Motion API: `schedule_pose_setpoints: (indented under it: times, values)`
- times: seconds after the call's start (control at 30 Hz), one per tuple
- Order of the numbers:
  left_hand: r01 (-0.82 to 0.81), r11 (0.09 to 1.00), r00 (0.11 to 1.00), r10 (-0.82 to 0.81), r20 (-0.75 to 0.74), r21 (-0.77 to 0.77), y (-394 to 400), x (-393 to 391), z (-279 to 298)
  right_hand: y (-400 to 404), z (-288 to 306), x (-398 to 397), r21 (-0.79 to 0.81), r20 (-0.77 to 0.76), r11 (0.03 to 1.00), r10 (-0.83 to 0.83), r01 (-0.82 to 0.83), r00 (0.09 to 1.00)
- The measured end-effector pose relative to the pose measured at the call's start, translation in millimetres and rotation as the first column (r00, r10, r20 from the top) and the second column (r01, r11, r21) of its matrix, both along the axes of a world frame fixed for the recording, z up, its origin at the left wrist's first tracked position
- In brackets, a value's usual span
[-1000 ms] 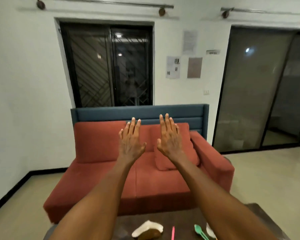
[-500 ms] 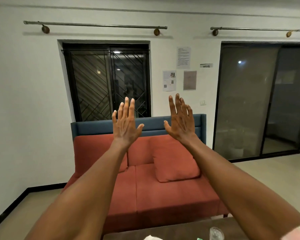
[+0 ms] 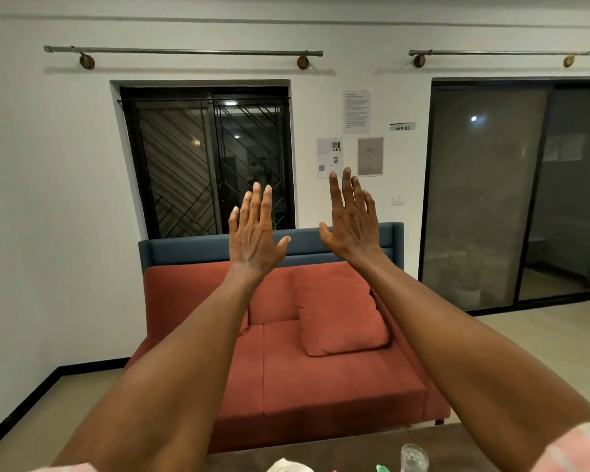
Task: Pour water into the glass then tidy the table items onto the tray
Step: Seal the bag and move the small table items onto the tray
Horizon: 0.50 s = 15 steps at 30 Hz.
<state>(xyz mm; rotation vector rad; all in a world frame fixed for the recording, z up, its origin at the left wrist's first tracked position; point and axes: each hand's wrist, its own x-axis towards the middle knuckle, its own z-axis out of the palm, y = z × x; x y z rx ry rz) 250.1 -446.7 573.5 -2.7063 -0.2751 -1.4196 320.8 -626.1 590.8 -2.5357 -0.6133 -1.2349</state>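
Observation:
Both arms are stretched out in front of me at about chest height. My left hand (image 3: 254, 233) and my right hand (image 3: 352, 219) are held up with backs toward me, fingers spread, holding nothing. At the bottom edge a clear glass (image 3: 413, 458) stands on the dark brown table (image 3: 355, 451), between my forearms and far below the hands. A white item (image 3: 286, 466) and a bit of a green item (image 3: 382, 468) peek in beside it. No tray or water container is in view.
A red sofa (image 3: 321, 376) with a blue back and a red cushion (image 3: 341, 315) stands right behind the table. A barred window (image 3: 212, 165) and glass sliding doors (image 3: 511, 192) lie beyond. Beige floor runs along both sides.
The view has tilted upward, so the table items slid out of sight and only the glass and scraps remain. Both open hands rose from sofa level to window height.

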Motion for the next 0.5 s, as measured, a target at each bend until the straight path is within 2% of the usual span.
schedule_pose_setpoints:
  times: [0.5]
  values:
    - [-0.088, 0.992, 0.994, 0.082, -0.066, -0.089, -65.6, 5.1, -45.3, -51.4, -36.2, 20.9, 0.024, -0.033, 0.990, 0.137, -0.136, 0.990]
